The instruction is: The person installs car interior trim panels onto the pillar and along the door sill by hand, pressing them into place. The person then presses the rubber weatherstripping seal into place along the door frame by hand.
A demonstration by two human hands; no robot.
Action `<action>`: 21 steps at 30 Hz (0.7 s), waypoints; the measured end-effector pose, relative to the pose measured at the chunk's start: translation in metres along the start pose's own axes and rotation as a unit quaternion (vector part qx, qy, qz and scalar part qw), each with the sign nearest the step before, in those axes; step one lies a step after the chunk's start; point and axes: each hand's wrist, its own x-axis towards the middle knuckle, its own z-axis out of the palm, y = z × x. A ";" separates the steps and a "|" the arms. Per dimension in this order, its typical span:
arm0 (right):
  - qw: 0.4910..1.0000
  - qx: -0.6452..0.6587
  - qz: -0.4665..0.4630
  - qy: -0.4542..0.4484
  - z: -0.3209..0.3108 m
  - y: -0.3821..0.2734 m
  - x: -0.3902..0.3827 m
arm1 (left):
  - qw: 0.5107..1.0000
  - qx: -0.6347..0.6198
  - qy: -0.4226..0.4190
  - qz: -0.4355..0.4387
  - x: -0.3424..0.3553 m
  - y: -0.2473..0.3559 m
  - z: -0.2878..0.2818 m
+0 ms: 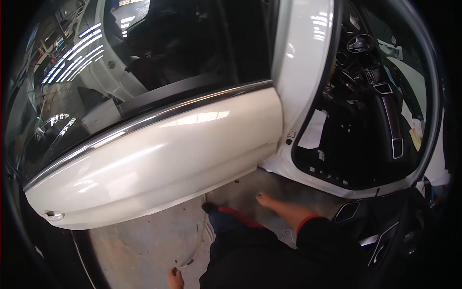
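My right hand (pixel 264 199) is held out over the floor, below the lower edge of a white car door (pixel 144 164). Its fingers look curled in, and nothing shows in them. My left hand (pixel 176 279) hangs low at the bottom edge of the view, partly cut off, with its visible fingers curled and no object seen in it. Near it on the floor lies a thin pale hose (pixel 198 244), apart from the hand. The white door stands open to my left, with a chrome strip (pixel 159 111) under its window and a handle (pixel 54 215) at its far left end.
To the right, the car's door opening shows a dark interior with a steering wheel (pixel 360 43) and a white paper sheet (pixel 313 130). Another open door's black inner panel (pixel 380 236) stands at lower right. Beneath me is a grey floor (pixel 139 255).
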 end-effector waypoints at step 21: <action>0.876 0.428 0.066 0.214 0.098 -0.095 -0.102 | 0.957 0.009 -0.185 0.223 0.078 0.183 -0.012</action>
